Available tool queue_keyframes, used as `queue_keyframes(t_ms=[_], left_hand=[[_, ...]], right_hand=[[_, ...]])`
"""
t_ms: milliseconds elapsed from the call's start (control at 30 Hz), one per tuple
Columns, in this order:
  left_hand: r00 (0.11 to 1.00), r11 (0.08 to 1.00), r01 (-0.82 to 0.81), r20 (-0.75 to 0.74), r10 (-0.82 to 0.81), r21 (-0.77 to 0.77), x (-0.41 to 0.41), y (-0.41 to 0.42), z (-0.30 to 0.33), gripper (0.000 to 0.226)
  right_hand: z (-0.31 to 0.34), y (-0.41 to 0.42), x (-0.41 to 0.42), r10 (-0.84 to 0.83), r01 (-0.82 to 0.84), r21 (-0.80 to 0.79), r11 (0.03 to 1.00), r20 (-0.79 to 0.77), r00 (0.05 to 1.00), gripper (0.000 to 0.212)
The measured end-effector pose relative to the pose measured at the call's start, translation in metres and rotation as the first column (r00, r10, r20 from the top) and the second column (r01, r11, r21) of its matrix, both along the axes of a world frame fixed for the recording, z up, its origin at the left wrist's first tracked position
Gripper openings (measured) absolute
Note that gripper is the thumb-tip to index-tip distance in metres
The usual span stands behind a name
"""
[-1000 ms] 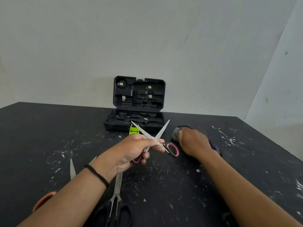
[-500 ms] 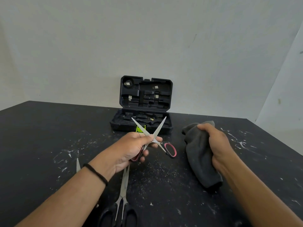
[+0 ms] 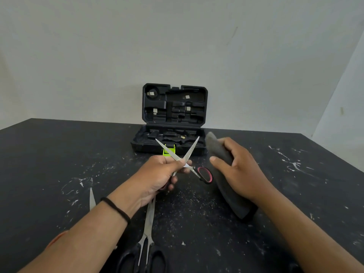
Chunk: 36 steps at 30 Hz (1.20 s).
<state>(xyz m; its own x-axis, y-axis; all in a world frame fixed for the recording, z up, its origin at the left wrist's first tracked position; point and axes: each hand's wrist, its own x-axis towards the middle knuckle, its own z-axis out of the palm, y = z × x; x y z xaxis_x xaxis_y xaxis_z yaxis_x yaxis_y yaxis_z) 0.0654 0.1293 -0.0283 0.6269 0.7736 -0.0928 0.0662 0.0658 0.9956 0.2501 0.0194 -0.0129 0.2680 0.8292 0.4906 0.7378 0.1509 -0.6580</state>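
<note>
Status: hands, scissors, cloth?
Left hand grips red-handled scissors, blades spread. Right hand holds grey cloth beside them, off the blades. Nothing between.

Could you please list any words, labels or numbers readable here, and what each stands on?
None can be read.
The small pale stickers inside the black tool case lid are too blurred to make out.
The red-handled scissors and grey cloth show no marking.
</note>
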Motion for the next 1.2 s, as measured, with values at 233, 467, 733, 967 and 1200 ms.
queue_keyframes(t_ms=[233, 467, 733, 967, 1200], left_hand=[[1.0, 1.0, -0.019, -0.011, 0.019, 0.0, -0.003, 0.003, 0.002, 0.019], [0.998, 0.998, -0.02, -0.059, 0.023, 0.059, -0.003, -0.002, 0.004, 0.025], [0.995, 0.985, 0.016, -0.099, 0.001, 0.172, -0.005, -0.01, 0.009, 0.028], [0.998, 0.982, -0.014, -0.062, 0.026, 0.188, -0.002, -0.012, 0.005, 0.034], [0.998, 0.977, 0.032, -0.06, -0.02, 0.211, -0.001, -0.017, 0.006, 0.033]], right_hand=[[-0.006, 0.007, -0.006, 0.062, -0.082, 0.044, 0.996, 0.342, 0.938, 0.037], [-0.02, 0.015, -0.01, 0.0, -0.03, 0.044, 0.999, 0.561, 0.828, 0.036], [-0.016, 0.016, -0.004, -0.262, 0.199, 0.178, 0.964, 0.495, 0.828, 0.033], [-0.013, 0.009, -0.015, 0.033, -0.08, 0.073, 0.994, 0.497, 0.867, 0.036], [-0.011, 0.01, 0.004, -0.224, 0.142, 0.227, 0.963, 0.39, 0.893, 0.036]])
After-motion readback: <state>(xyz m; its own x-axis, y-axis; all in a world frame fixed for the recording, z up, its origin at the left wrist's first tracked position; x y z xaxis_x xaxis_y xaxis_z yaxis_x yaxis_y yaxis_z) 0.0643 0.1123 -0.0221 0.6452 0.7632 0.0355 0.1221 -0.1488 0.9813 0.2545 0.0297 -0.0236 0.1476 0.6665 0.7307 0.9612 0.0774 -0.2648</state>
